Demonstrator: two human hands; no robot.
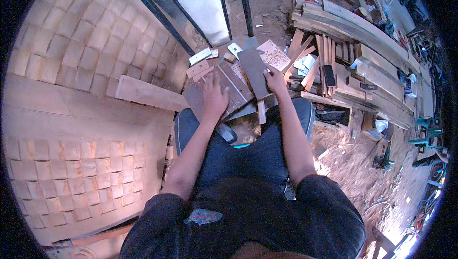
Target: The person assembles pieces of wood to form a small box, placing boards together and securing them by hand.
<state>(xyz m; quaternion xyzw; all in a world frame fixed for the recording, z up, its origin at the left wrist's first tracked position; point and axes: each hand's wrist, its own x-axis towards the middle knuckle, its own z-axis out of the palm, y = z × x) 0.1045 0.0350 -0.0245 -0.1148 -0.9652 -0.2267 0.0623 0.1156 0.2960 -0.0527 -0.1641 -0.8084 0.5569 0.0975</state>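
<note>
My right hand (275, 79) grips the right edge of a dark brown rectangular board (254, 74), its thumb on the upper face. My left hand (215, 93) lies with fingers spread on a brown panel (236, 86) that rests in front of my knees. A narrow wooden strip (261, 112) pokes out below the board. Small pale blocks (200, 56) and light wood pieces (199, 70) lie around the panel's far edge. Behind the board is a pale speckled sheet (274, 54). The underside of the board is hidden.
On the left stand large panels with a woven pattern of wood squares (76, 30), with a loose plank (148, 93) across them. A metal-framed chair with a white back (202, 8) is ahead. Planks (353, 18) and offcuts are piled on the right.
</note>
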